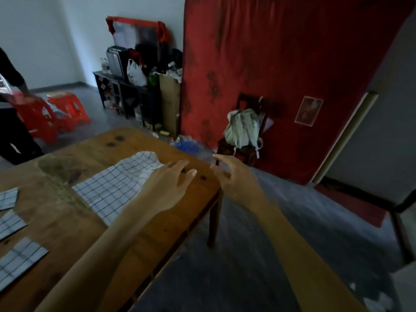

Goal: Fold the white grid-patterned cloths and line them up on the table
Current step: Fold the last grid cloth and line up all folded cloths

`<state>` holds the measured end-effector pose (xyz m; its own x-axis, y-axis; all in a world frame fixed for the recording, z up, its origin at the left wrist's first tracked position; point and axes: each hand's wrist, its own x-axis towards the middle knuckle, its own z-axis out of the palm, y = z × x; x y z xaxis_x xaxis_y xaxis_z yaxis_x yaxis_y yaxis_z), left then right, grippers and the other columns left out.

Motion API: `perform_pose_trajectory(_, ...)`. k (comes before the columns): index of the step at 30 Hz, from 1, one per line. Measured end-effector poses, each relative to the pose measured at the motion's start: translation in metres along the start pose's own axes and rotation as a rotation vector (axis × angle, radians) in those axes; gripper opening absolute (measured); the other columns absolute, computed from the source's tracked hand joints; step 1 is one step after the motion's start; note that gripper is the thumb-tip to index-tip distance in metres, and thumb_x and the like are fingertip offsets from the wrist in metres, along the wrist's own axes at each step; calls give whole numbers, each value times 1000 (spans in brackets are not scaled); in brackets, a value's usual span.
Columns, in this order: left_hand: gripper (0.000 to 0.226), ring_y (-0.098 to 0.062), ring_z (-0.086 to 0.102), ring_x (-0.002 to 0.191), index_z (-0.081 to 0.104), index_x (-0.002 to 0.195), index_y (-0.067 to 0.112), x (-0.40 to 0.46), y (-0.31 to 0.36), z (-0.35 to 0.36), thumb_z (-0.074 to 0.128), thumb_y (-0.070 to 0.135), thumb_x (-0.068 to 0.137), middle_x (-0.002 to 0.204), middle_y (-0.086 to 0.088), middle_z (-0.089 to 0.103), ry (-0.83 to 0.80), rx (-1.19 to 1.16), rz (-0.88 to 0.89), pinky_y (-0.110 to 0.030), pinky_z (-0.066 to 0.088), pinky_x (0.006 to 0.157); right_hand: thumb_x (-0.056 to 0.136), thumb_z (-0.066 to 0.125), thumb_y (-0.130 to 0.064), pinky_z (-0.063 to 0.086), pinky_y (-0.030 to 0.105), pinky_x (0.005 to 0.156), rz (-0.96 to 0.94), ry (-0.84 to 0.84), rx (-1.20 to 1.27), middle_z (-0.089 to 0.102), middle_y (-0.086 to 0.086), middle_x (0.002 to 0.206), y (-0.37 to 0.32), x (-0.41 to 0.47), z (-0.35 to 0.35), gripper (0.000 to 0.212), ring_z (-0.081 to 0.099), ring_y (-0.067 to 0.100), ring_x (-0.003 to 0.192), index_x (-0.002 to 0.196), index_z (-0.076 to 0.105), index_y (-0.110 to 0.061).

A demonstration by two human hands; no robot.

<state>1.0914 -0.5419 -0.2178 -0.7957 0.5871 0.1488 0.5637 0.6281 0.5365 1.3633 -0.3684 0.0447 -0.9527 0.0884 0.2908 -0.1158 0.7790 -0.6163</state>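
Three folded cloths (21, 257), one unfolded cloth (117, 188)

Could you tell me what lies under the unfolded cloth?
The unfolded cloth lies on the wooden table. The left hand covers its right edge. Anything beneath the cloth is hidden.

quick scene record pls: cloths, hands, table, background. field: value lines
unfolded cloth: white grid-patterned cloth spread on the table, far end rumpled
folded cloths: three in a row along the table's left side
left hand: fingers straight, over the unfolded cloth's right edge, holding nothing
right hand: fingers loosely curled, empty, beyond the table's right edge
table: wooden, stained
background: red curtain; red stools; chair with pale bag; another person at left
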Motion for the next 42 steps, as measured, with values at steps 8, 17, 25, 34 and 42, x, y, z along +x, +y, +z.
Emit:
perform_pose_trajectory(8,61,-22,51,120,41,141,19,-7,273,-176,29,54,92,138,-5,51,208,67,30,-32,39,94,99,48,-42,39,30,105,-67,74,-38,53,2,139,59,115,-52,46,49,15,125,138,52,-17)
perform_pose_trajectory(17,46,-24,54,117,51,133,18,209,321,-165,40,44,98,131,-5,56,294,-4,221,-34,41,95,99,50,-40,39,26,97,-24,198,-151,57,3,134,157,242,-149,42,52,16,122,135,55,-19)
perform_pose_trajectory(25,45,-20,51,122,49,136,18,337,365,-135,42,41,98,135,-3,54,290,40,289,-24,35,96,100,48,-40,34,22,103,-12,230,-119,49,-1,143,241,327,-224,45,46,13,129,140,49,-20)
perform_pose_trajectory(34,47,-22,51,123,50,135,19,492,414,-113,38,45,98,136,-3,54,397,103,245,-36,41,101,100,48,-40,32,18,96,-142,269,-103,50,-1,142,354,447,-291,46,48,14,127,141,48,-19)
perform_pose_trajectory(42,64,-22,55,116,49,136,18,585,429,-101,30,59,90,133,-3,55,498,107,28,-37,45,96,100,48,-40,30,26,108,-303,163,-114,50,0,143,420,563,-324,46,44,14,131,140,49,-18)
